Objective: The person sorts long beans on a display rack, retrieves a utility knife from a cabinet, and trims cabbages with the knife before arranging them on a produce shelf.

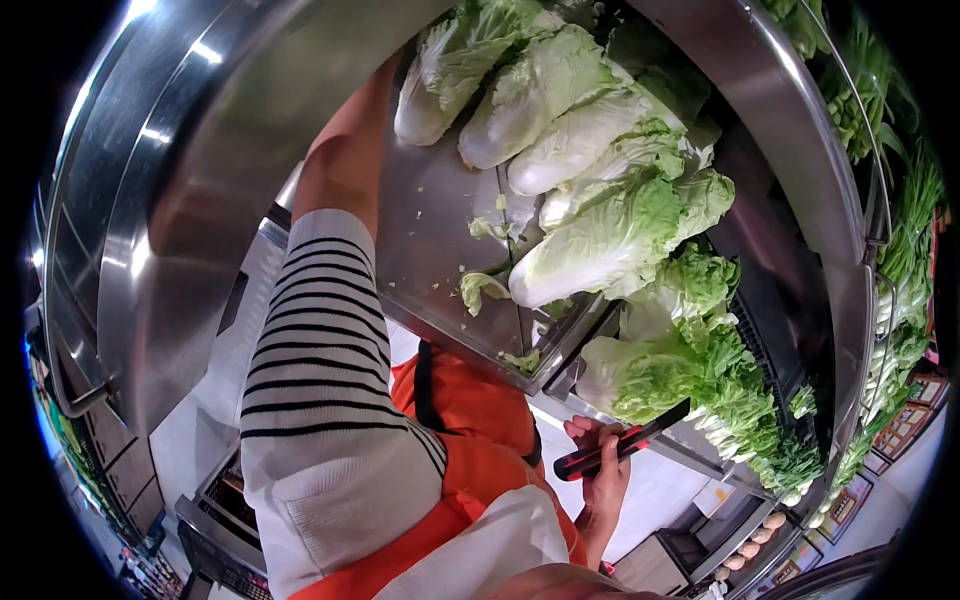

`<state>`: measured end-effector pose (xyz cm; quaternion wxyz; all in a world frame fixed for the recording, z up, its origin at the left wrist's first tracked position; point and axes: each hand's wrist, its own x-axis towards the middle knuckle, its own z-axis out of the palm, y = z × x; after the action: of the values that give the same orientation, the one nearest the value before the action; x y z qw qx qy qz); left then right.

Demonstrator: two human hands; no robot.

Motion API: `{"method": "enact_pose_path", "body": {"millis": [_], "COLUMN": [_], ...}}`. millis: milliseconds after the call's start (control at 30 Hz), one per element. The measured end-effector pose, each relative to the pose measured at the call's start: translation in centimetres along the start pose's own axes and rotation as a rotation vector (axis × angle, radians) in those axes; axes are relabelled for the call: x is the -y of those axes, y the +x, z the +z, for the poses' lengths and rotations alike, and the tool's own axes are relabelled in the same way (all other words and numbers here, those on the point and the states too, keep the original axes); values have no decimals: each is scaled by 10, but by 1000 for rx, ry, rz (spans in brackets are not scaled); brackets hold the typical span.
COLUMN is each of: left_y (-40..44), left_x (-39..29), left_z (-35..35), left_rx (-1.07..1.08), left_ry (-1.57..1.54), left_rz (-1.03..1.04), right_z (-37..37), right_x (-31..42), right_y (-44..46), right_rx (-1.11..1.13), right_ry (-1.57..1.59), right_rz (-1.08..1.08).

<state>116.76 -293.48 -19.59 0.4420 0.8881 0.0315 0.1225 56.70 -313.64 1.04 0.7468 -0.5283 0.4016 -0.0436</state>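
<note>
My left forearm, in a white sleeve with black stripes [320, 330], reaches up past the metal tray [420, 220]; the left hand itself is not visible. My right hand [604, 478] is closed around a black and red cutter [600, 453], its dark blade pointing up and right, just below the leafy cabbages. Several pale napa cabbages [595, 250] lie side by side on the tray, stems toward the left. Small leaf scraps [482, 290] are scattered on the metal.
A curved metal rim [820, 130] runs along the right, with bundled greens [905, 220] beyond it. A large steel panel [190, 230] stands at the left. Dark crates [225, 530] sit at the lower left; round brown items [750, 548] lie at the lower right.
</note>
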Motion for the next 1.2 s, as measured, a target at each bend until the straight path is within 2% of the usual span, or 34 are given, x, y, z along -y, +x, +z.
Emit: {"method": "enact_pose_path", "body": {"millis": [200,333,567,667,767,900,1033,1200], "left_y": [13,0,-66,-89,-96,-93,-90,-86], "left_x": [-5,-9,-28,-26,-19,0,8,-3], "left_z": [-4,-30,-142,-206,-238,-237,-207,-180], "left_rx": [27,18,18,14,21,52,78,125], "left_ry": [28,-42,-136,-1,159,365,521,612], "left_rz": [39,96,180,154,127,98,65,44], "right_z": [-5,-12,-12,-7,-4,-5,-10,-6], "right_x": [2,-1,-4,-8,-10,-14,-21,-18], "right_y": [3,4,13,14,15,13,6,-5], "right_rx": [10,27,147,216,280,315,290,255], "right_ry": [15,55,29,59,64,80,68,19], "right_rz": [-2,7,-18,10,21,9,-3,-20]}}
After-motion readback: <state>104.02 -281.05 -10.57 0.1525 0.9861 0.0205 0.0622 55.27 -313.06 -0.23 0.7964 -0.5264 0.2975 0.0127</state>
